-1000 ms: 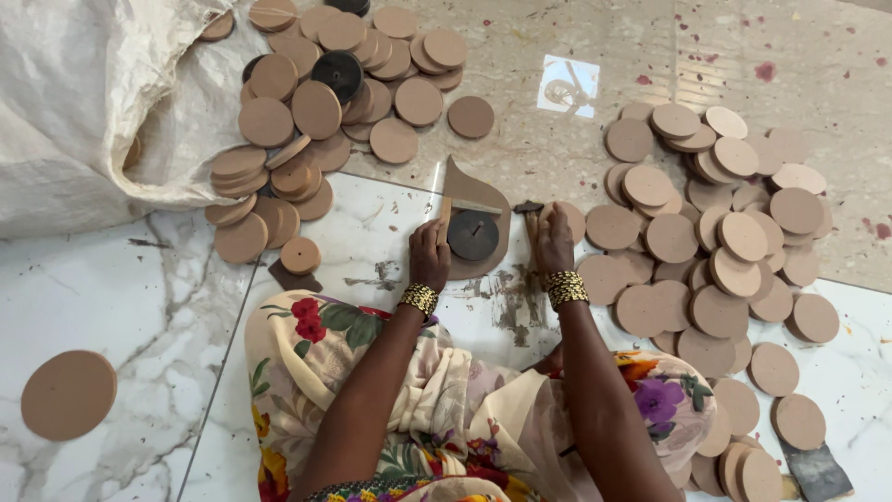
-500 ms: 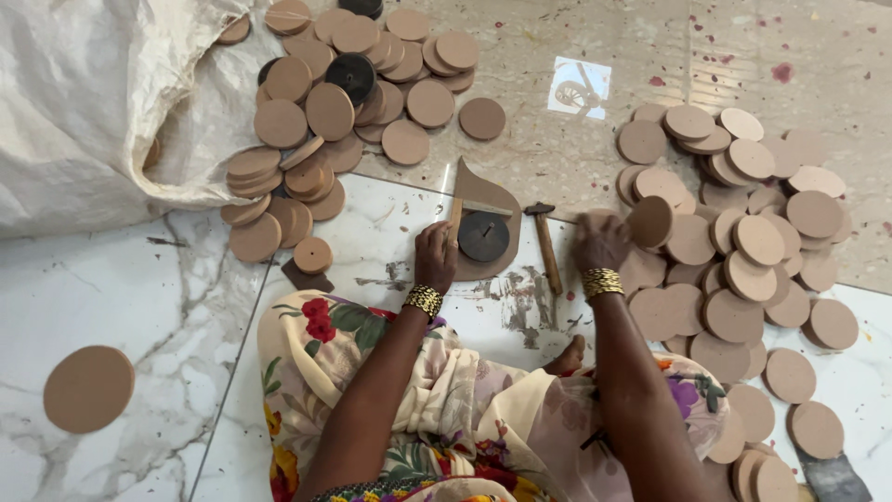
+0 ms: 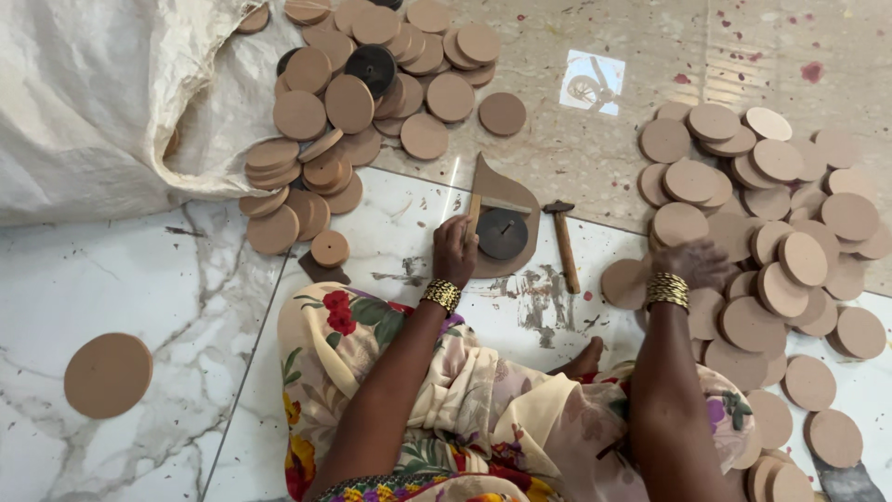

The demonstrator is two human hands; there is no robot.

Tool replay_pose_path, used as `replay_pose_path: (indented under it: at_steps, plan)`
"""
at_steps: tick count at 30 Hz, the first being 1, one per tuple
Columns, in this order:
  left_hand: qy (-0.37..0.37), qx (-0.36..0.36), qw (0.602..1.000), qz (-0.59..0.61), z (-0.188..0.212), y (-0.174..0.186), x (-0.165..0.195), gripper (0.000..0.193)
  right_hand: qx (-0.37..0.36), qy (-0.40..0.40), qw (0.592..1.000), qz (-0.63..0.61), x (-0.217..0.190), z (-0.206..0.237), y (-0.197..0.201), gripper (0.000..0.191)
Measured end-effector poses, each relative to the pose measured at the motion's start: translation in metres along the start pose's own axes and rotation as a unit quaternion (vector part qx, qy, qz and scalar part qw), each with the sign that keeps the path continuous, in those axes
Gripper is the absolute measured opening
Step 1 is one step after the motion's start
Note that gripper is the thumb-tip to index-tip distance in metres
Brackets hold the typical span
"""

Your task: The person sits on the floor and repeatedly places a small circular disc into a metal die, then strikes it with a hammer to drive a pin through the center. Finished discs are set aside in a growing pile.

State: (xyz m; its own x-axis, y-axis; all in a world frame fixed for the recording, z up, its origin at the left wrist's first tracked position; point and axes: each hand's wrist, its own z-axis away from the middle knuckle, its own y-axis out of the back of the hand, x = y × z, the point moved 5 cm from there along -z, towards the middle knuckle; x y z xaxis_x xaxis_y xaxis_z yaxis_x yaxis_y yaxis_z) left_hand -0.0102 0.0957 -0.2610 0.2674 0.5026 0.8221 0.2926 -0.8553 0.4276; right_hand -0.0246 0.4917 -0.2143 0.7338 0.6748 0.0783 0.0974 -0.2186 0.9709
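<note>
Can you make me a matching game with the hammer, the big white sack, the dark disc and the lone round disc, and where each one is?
Things:
1. hammer
2. white sack
3. dark disc
4. lone round disc

Places:
A. by itself on the white marble floor, far left
B. on the teardrop-shaped board beside the left hand
C. upper left, next to a pile of brown discs
D. lying on the floor between the board and the right hand

Pairs: 1-D, 2-C, 3-B, 4-A
</note>
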Motion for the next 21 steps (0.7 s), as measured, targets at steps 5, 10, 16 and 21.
replay_pose_path:
  at_steps: [5, 10, 16, 21]
  plan:
    - [-0.002, 0.001, 1.000, -0.008, 0.005, -0.004, 0.001, 0.036, 0.034, 0.326, 0.875, -0.356, -0.081, 0.048, 0.014, 0.049]
    - [0.025, 0.011, 0.999, 0.016, 0.007, -0.008, -0.016, 0.037, -0.205, 0.505, 0.749, -0.377, -0.139, 0.141, 0.014, 0.082]
    - [0.087, -0.028, 0.994, 0.057, 0.013, -0.016, -0.026, 0.040, -0.181, 0.516, 0.770, -0.329, -0.138, 0.172, 0.017, 0.098]
    - [0.020, -0.009, 1.000, 0.007, 0.010, -0.007, -0.013, 0.037, -0.171, 0.493, 0.798, -0.300, -0.138, 0.177, 0.008, 0.098]
